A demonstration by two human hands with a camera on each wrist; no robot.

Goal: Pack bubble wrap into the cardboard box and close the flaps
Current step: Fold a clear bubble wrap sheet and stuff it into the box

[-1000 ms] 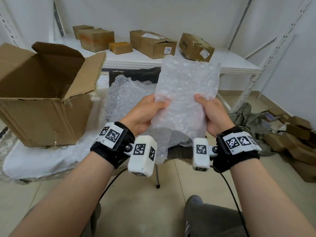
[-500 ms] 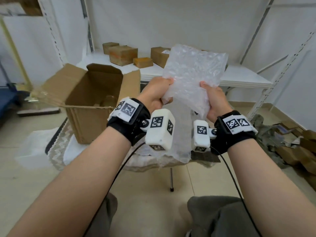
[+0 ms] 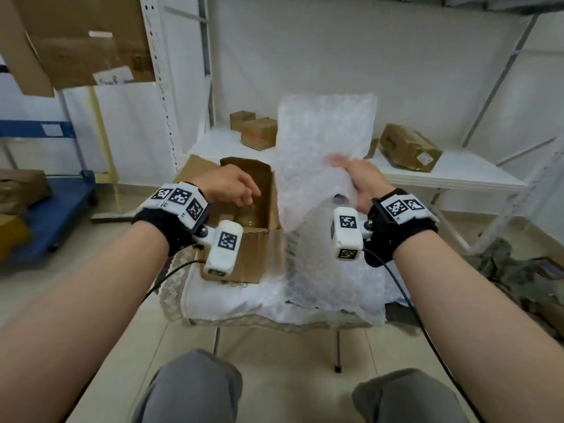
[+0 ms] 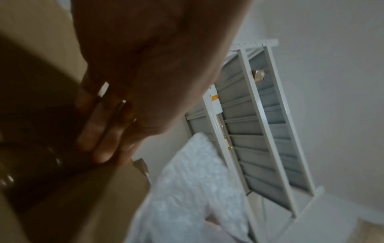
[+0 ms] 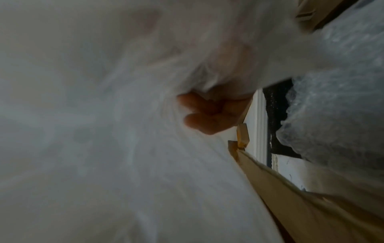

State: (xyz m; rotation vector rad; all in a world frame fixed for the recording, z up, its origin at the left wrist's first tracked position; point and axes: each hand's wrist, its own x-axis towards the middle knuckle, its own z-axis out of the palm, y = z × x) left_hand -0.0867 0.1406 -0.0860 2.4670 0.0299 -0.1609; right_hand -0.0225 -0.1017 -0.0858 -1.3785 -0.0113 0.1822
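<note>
An open brown cardboard box (image 3: 244,257) stands on a small cloth-covered table, its flaps up. My left hand (image 3: 227,187) hovers over the box's opening with fingers straight and holds nothing; in the left wrist view the fingers (image 4: 99,131) reach along the box's inner wall (image 4: 87,202). My right hand (image 3: 360,181) grips a large sheet of clear bubble wrap (image 3: 323,148), held upright just right of the box. In the right wrist view the fingers (image 5: 203,115) curl into the bubble wrap (image 5: 104,131), next to the box's flap (image 5: 290,197).
More bubble wrap (image 3: 332,282) lies on the table's right half. A white shelf (image 3: 451,175) behind carries several small cardboard boxes (image 3: 409,151). A blue cart (image 3: 55,206) stands at the left. Cardboard scraps (image 3: 534,288) lie on the floor to the right.
My left hand has let go of the bubble wrap and moved left over the open box. The right hand alone now holds the sheet, and my view has pulled back.
</note>
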